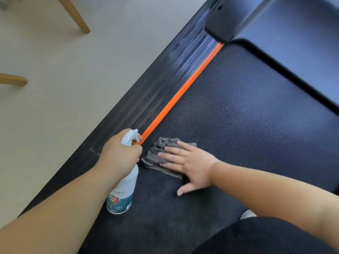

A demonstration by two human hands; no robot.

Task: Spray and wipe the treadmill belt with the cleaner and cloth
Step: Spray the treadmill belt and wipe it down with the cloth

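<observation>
The dark textured treadmill belt runs diagonally across the view. My left hand grips the neck of a white spray bottle with a blue label, its nozzle pointing toward the belt's orange edge strip. Just right of the bottle, a crumpled grey cloth lies on the belt. My right hand presses flat on the cloth with fingers spread, covering its right part.
A ribbed black side rail borders the belt on the left, beyond it a pale floor. Two wooden furniture legs stand on the floor at upper left. The black motor cover sits at upper right.
</observation>
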